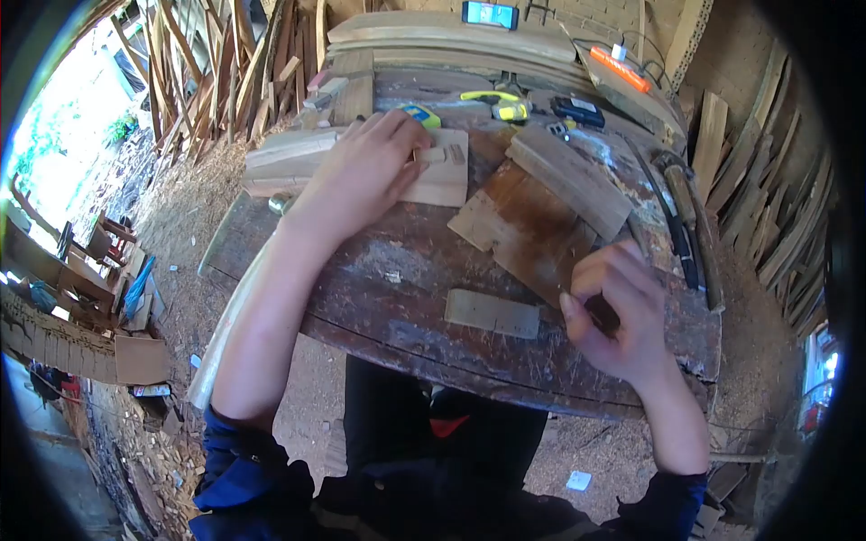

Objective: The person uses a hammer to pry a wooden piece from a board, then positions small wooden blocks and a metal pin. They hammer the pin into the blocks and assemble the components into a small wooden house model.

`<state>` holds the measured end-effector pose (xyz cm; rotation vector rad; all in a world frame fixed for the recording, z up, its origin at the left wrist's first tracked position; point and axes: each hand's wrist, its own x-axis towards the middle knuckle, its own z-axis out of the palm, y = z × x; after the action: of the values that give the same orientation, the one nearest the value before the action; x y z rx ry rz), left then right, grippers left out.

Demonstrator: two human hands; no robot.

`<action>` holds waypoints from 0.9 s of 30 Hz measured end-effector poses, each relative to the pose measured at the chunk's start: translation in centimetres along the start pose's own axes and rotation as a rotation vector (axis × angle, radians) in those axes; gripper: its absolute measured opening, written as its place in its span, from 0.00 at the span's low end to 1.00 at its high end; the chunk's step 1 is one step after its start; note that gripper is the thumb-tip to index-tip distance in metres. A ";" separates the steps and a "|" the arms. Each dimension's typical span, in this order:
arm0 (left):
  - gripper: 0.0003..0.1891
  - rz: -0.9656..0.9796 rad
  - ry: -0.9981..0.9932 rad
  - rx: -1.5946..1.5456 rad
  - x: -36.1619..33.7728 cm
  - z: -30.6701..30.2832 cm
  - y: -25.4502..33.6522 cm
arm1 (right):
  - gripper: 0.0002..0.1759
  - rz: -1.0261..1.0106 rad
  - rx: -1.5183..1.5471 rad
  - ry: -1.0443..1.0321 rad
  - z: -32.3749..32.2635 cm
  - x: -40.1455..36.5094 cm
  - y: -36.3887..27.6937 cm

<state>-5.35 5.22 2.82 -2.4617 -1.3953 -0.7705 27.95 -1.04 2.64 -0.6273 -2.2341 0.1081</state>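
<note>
Evidently the pale wood block (pixel 444 187) is the piece in hand, lying flat toward the far left part of the table (pixel 406 335), with narrow slots (pixel 455 154) in its upper face. The left hand (pixel 365 176) rests over it, fingers bent down near the slots; whether they pinch something small, I cannot tell. The right hand (pixel 618 311) is curled above the table's near right part, thumb toward the forefinger, and what it may pinch is unclear. For good work here, I would keep the block flat, bear down evenly through the left hand and leave the slots in plain sight. Just beyond the left hand sits a green-edged tool (pixel 421 115). Nearer the right hand are a brown board (pixel 528 225), a thick plank (pixel 573 180) partly over it, and a small flat offcut (pixel 492 313).
</note>
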 end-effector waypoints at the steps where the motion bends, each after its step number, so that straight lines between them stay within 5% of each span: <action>1: 0.13 -0.023 -0.004 -0.003 -0.1 -0.3 0.5 | 0.10 -0.001 -0.001 0.012 -0.1 0.1 0.0; 4: 0.13 0.013 0.060 -0.100 -0.6 -1.5 2.7 | 0.10 0.004 0.009 0.049 -0.1 -0.2 0.1; 13: 0.15 -0.038 -0.177 -0.554 -4.8 -1.0 9.9 | 0.08 0.016 0.031 0.086 -0.3 -0.8 0.8; 27: 0.16 0.026 -0.207 -0.563 -6.0 0.4 10.3 | 0.06 0.005 -0.018 0.050 -0.4 -0.6 0.7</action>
<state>0.97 -4.46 0.09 -3.0524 -1.3482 -1.0466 28.87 -0.74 2.26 -0.6383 -2.1875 0.0744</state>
